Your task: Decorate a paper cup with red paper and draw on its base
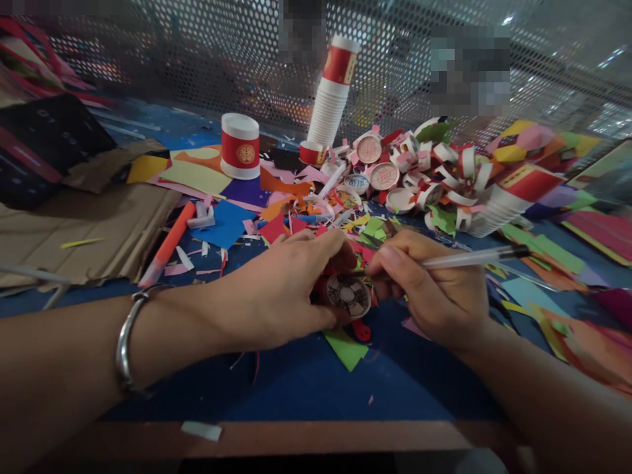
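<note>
My left hand (286, 286) grips a small round paper cup piece (349, 296) by its side, with the pale round face turned up. Dark lines are drawn on that face. A pen (459, 259) with a clear barrel and dark end is pinched in my right hand (429, 286). Its tip is hidden behind my fingers, close to the cup piece's upper right edge. Under the cup piece, a red scrap (361, 330) and a green paper piece (348, 350) lie on the blue table.
Behind my hands spread paper scraps and a pile of cut cup pieces (384, 176). A tall cup stack (328, 99) and an upturned red-and-white cup (240, 148) stand farther back. An orange marker (170, 240) lies beside the cardboard (89, 227). A perforated metal screen (222, 66) rises behind.
</note>
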A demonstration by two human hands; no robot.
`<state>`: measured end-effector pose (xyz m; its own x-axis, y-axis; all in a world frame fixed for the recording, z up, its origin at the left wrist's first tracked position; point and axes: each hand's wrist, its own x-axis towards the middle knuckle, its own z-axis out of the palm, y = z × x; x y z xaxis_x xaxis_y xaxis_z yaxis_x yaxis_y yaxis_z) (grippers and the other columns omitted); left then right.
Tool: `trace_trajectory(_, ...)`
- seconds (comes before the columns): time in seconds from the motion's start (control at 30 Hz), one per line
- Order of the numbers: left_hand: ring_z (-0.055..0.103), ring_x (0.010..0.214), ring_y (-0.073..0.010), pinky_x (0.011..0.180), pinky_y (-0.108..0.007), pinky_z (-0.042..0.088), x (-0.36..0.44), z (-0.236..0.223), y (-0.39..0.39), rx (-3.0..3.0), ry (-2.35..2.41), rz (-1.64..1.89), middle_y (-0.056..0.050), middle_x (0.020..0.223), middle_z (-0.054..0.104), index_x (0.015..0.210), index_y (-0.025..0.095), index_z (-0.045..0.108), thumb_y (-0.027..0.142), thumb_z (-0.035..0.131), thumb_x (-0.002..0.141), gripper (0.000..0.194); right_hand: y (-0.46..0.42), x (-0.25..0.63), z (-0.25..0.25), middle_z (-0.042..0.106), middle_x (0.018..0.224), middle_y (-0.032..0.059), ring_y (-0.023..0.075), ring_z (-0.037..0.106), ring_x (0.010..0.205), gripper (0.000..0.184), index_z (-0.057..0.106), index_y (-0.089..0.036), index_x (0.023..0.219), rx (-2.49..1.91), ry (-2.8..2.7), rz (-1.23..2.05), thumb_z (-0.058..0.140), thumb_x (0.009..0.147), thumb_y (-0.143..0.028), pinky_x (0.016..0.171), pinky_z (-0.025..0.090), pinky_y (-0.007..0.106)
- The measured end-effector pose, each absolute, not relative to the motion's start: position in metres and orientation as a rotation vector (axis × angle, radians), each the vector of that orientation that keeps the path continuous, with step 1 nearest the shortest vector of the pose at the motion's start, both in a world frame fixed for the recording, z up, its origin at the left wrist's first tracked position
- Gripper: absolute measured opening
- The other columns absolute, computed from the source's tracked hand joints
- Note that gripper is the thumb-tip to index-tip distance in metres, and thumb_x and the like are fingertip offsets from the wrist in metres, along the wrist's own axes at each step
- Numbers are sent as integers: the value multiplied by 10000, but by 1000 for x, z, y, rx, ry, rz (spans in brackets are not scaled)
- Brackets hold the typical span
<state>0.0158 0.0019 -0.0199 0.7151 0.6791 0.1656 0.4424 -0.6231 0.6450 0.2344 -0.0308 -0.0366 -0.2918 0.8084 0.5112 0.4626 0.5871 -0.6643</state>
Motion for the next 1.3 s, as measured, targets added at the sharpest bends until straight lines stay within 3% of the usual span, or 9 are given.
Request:
trace_trajectory(0.9,626,1098,-264,880,-369,486,15,-15,2,2258,869,481,-36,1112,683,1082,207,585,220,789,751,389,-30,237,-34,587,628,-28,89,537,528,267,673,-198,858,-960,-1982,628,502,1057,-245,506,421,243)
trace_trajectory(1.3,609,1048,-254,848,-360,490,16,-14,3,2224,888,454,-33,1087,672,1084,213,582,209,766,750,381,-28,235,-27,616,665,-15,92,548,559,232,650,-183,862,-962,-2076,494,504,1038,-219,526,421,250)
